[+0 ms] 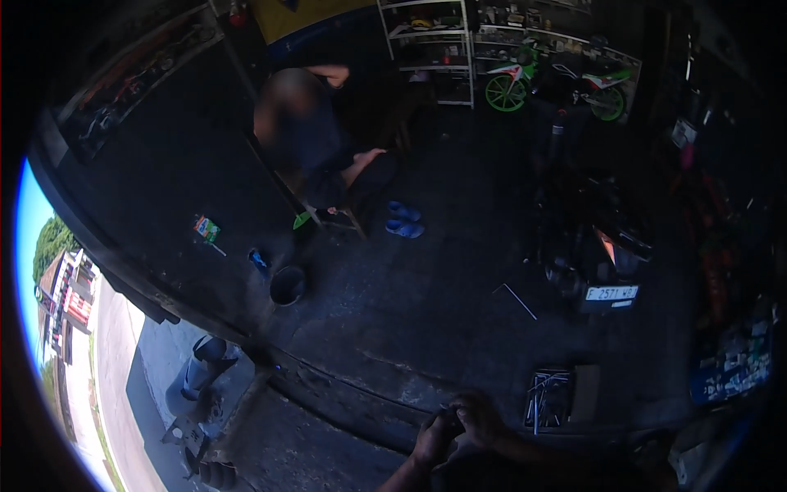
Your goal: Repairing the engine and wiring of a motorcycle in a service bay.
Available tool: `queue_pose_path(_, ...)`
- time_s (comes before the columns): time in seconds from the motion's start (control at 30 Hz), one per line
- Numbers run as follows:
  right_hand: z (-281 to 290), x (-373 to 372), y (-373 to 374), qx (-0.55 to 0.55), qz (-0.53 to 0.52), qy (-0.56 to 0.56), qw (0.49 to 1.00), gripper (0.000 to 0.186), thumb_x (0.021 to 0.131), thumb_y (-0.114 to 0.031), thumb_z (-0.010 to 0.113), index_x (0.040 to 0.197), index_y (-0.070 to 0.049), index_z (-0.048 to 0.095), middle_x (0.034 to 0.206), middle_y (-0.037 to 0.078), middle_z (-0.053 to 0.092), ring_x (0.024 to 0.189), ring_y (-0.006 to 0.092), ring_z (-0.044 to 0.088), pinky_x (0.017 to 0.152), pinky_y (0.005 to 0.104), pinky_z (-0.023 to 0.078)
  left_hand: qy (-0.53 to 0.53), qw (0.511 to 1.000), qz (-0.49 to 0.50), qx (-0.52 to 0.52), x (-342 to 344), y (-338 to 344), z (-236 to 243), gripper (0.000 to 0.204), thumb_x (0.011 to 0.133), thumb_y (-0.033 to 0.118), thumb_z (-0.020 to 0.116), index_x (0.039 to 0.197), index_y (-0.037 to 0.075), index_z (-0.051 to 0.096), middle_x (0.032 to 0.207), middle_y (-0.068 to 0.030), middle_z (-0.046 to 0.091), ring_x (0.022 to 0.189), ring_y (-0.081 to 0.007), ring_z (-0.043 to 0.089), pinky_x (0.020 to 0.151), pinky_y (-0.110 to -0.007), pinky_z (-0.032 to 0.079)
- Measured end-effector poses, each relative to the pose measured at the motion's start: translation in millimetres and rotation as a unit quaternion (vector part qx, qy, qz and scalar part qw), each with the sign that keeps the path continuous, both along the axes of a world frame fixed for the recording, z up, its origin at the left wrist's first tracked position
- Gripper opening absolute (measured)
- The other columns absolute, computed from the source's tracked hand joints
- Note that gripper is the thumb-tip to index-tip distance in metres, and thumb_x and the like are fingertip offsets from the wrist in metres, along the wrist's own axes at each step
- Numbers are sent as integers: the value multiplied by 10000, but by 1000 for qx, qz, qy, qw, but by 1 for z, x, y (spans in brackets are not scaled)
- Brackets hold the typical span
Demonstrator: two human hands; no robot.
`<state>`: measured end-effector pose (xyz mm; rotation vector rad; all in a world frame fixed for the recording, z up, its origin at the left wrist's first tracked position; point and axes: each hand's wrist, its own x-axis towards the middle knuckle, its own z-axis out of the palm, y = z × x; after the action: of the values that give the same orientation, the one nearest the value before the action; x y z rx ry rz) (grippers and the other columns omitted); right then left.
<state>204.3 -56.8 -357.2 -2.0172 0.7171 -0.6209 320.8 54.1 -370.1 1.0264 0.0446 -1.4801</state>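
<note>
At the lower middle, my left hand (436, 436) and my right hand (479, 416) meet in front of me. The fingers of both are closed around something small and dark, too dim to make out. To the right of them, an open tool box (562, 379) lies on the floor with several wrenches and a long metal tool (537, 403) in it. Beside the tools is a flat brownish panel (584, 394), perhaps its lid. My forearms come in from the lower edge.
Ahead on the right stands a dark motorcycle (611, 246); a thin bent rod (520, 303) lies left of it. A black bucket (288, 285), blue sandals (403, 228) and a seated person (307, 139) are farther left. Motorcycle body panels (201, 373) lie outside the raised edge.
</note>
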Motion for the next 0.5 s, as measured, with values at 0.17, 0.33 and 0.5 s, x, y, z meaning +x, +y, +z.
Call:
queue_pose_path(0.17, 27, -12, -67, -10, -9, -4, 1000, 321, 1032, -302, 473, 1094, -31, 635, 1121, 193, 628, 1073, 384, 595, 930, 481, 481, 52, 990, -77, -104, 30, -51, -9, 220, 970, 170, 571, 1100, 1, 627, 1138, -111, 660, 1036, -247, 650, 901, -392, 522)
queue_pose_path(0.33, -32, -52, -96, 112, -235, 45, 965, 311, 1029, -299, 484, 1105, -40, 639, 1147, 206, 635, 1040, 394, 631, 871, 470, 517, -569, 749, -319, -116, 25, -111, 30, 55, 906, 63, 650, 941, 21, 645, 941, -81, 689, 855, -240, 679, 736, -380, 550)
queue_pose_path(0.5, -208, -156, -32, 367, -486, 230, 759, 389, 959, -359, 563, 1170, -49, 670, 1116, 218, 706, 1054, 402, 673, 905, 493, 536, -225, 929, -289, 58, 50, -147, -38, 97, 928, 128, 603, 888, 51, 647, 815, -47, 656, 747, -163, 654, 669, -330, 535)
